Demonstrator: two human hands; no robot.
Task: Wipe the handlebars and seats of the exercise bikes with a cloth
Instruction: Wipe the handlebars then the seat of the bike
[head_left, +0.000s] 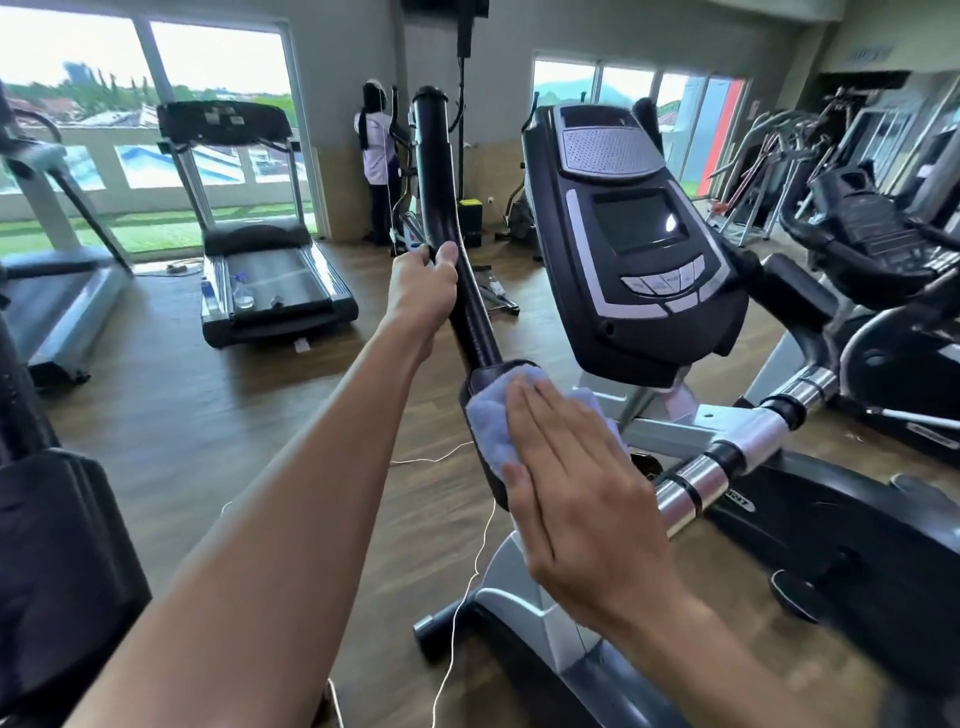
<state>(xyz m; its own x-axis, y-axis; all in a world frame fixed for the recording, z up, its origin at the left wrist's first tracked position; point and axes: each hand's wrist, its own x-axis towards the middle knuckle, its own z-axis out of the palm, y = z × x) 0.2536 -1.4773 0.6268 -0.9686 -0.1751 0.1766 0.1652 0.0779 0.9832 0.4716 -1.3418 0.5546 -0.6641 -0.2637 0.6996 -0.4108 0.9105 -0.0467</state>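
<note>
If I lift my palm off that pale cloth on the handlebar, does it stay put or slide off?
The cloth looks soft and floppy, bunching under the flat right hand. Only pressed against the sloping black handlebar, it would probably slip off.

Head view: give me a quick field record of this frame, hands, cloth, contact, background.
left hand: left hand grips the black handlebar partway up
right hand: right hand flat, fingers straight, pressing the cloth
cloth: light blue cloth on the handlebar's lower end
console: console to the right, screen dark
background: treadmill by the window; a person standing at the far wall
</note>
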